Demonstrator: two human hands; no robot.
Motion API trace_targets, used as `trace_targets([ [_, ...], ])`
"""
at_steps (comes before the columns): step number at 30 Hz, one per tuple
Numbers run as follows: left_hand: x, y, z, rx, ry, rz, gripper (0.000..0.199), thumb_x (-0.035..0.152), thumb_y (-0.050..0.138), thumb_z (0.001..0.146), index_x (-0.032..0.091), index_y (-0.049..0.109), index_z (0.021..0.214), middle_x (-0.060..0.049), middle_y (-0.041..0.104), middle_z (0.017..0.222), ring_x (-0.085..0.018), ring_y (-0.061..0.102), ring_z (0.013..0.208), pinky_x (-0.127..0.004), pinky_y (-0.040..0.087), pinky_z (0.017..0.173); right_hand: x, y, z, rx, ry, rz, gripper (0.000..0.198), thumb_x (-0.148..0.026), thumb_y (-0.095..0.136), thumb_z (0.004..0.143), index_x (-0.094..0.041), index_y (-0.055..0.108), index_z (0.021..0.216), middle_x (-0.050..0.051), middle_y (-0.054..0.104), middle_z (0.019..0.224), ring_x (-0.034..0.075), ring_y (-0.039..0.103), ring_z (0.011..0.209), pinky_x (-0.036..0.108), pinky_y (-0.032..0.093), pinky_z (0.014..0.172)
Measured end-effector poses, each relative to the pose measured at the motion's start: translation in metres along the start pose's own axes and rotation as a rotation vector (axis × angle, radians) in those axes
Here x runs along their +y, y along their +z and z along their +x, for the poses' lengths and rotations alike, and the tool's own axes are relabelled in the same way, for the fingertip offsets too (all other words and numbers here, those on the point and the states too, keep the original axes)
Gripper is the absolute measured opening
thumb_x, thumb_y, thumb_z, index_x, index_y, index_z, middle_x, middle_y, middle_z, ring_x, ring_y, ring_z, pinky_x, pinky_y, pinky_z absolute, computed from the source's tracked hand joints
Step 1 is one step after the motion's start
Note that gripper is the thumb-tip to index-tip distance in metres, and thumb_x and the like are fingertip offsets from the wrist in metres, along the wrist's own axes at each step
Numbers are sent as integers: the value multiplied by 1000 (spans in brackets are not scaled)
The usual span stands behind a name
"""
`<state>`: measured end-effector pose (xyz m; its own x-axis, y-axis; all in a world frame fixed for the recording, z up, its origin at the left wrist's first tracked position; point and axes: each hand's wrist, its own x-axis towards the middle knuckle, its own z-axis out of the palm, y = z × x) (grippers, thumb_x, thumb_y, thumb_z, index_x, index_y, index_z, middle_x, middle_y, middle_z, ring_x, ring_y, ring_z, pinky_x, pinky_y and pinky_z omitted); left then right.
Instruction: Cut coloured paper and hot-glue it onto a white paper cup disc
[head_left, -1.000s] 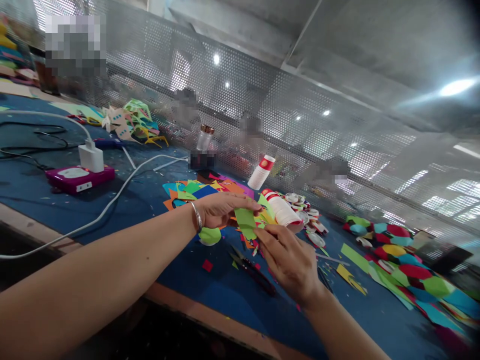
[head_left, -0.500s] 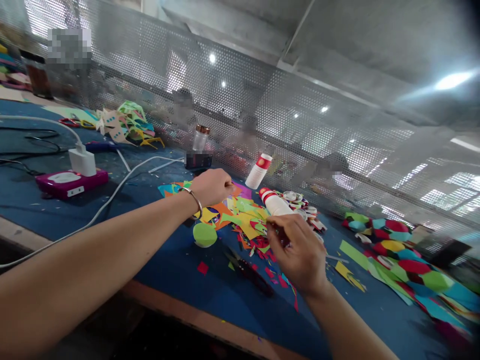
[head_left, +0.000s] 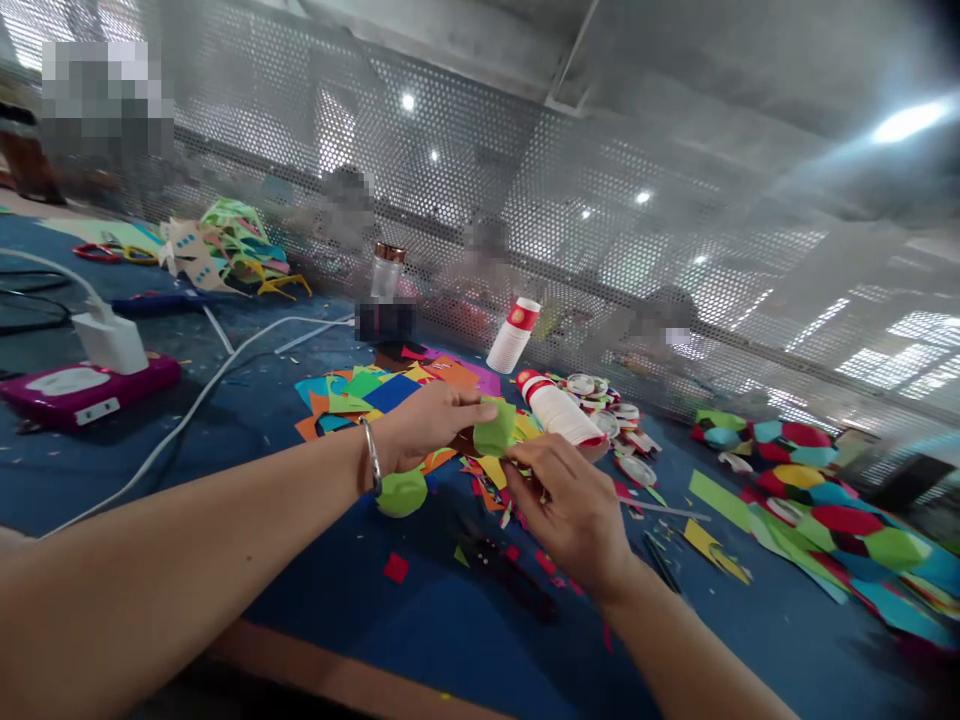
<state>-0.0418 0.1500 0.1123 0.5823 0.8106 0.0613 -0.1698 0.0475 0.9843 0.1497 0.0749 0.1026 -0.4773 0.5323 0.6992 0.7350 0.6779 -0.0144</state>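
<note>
My left hand point(head_left: 424, 425), with a silver bracelet at the wrist, pinches a small light-green paper piece point(head_left: 493, 430) between thumb and fingers. My right hand point(head_left: 574, 510) is closed at the paper's lower right edge, its fingertips pressed together there. Beneath both hands spreads a pile of coloured paper scraps point(head_left: 442, 372). A round green paper piece point(head_left: 403, 493) lies below my left wrist. Dark-handled scissors point(head_left: 510, 575) rest on the blue table between my forearms, partly in shadow.
One stack of paper cups point(head_left: 510, 345) stands tilted in view; another point(head_left: 562, 412) lies beside white-rimmed discs point(head_left: 589, 388). Coloured patchwork paper pieces point(head_left: 817, 500) are at right. At left are a purple power strip point(head_left: 90, 390), a white cable point(head_left: 217, 400) and a blurred jar point(head_left: 388, 272).
My left hand has come right and down, and the green paper piece now shows in its fingers. My right hand has moved slightly left to meet it. The view has shifted a little.
</note>
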Motion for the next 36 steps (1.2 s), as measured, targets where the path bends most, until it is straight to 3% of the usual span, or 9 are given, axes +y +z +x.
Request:
trace_targets([
  [12, -4, 30, -14, -155, 7, -79, 36, 49, 65, 91, 15, 73, 86, -9, 74, 90, -20, 69, 87, -40, 55, 93, 12, -8, -3, 35, 323, 227, 13, -23, 62, 94, -20, 62, 81, 0, 58, 74, 14, 53, 63, 28, 42, 58],
  [19, -8, 22, -14, -155, 56, 15, 18, 33, 74, 85, 16, 69, 83, -4, 72, 90, -17, 70, 92, -38, 51, 98, 14, -4, -7, 33, 447, 348, 18, -33, 64, 94, -20, 60, 83, -2, 53, 70, 13, 48, 60, 27, 39, 54],
  [28, -11, 16, -15, -182, 20, 8, 11, 28, 70, 87, 16, 72, 88, -5, 76, 92, -16, 72, 89, -35, 54, 94, 11, 1, -4, 44, 528, 475, 20, -36, 68, 91, -21, 59, 82, -3, 53, 70, 12, 48, 61, 27, 40, 56],
  [36, -11, 12, -13, -162, 34, 52, 11, 25, 68, 89, 16, 70, 83, -3, 76, 85, -15, 73, 84, -32, 56, 88, 17, 3, -5, 46, 595, 579, 24, -38, 72, 88, -21, 61, 101, -1, 62, 77, 15, 57, 66, 28, 47, 59],
])
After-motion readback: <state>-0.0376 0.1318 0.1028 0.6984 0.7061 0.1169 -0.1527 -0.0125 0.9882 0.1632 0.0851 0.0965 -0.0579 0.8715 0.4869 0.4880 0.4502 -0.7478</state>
